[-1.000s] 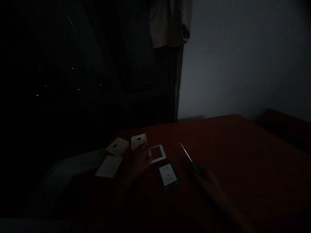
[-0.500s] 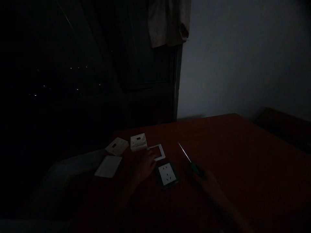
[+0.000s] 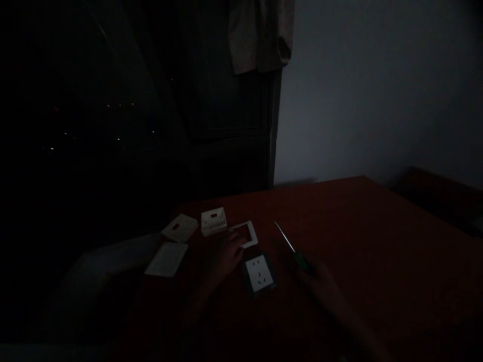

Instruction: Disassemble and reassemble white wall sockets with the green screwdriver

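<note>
My left hand (image 3: 229, 250) is closed on the lower left edge of a white socket cover frame (image 3: 254, 234), which tilts slightly. The dimness hides most of its fingers. Just below lies a socket insert (image 3: 259, 273) with a white face of several slots and a dark surround. Right of it, my right hand (image 3: 320, 281) is wrapped round the green handle of a screwdriver (image 3: 301, 260), whose metal shaft points up and left, away from the socket.
Two white back boxes (image 3: 214, 221) (image 3: 180, 228) stand at the table's left side, with a white plate (image 3: 166, 259) in front of them. The reddish-brown table (image 3: 354, 236) reaches back to a pale wall (image 3: 377, 90). A cloth (image 3: 260, 40) hangs by the dark window.
The cover frame has risen and tilted a little with my left hand. My right hand holds the screwdriver nearly as before. The view has shifted slightly.
</note>
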Available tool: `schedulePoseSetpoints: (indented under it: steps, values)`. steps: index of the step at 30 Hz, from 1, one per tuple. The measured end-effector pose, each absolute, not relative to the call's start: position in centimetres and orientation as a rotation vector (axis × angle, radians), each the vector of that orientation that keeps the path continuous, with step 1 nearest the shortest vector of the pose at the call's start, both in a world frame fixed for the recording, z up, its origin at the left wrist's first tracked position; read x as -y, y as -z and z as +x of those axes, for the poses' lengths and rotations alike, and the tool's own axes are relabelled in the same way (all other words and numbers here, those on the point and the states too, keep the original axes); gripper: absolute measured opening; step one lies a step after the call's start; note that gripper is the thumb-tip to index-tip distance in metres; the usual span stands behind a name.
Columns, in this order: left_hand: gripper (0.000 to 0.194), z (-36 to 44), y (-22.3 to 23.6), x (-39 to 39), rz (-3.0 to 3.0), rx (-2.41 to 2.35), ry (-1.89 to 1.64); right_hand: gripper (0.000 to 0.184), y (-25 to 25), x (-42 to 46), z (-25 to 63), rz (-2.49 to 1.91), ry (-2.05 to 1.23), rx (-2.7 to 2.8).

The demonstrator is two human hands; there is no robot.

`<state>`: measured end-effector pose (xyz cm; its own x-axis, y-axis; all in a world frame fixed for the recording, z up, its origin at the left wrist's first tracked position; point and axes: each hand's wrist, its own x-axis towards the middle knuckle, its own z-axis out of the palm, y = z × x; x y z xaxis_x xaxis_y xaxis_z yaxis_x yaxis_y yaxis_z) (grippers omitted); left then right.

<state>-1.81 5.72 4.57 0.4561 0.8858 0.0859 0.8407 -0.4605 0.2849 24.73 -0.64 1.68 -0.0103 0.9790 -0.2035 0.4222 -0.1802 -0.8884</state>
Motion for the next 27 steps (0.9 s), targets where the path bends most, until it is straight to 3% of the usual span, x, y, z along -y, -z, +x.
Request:
schedulePoseSetpoints:
  steps: [13, 23, 27]
  values:
    - [0.03, -0.1, -5.9, -0.5, 2.379, -1.535, -0.386, 0.036, -1.2, 0.5, 23.8, -1.668, -1.135, 1.49]
    - [0.044, 2.9, -3.6, 4.8, 2.501, -1.578, -0.176, 0.036, -1.7, 0.5, 21.8, -1.532, -1.138, 1.586]
    - [0.043, 3.0, -3.2, 5.1, 2.483, -1.5, -0.298, 0.038, -1.5, 0.5, 21.5, -1.519, -1.075, 1.648]
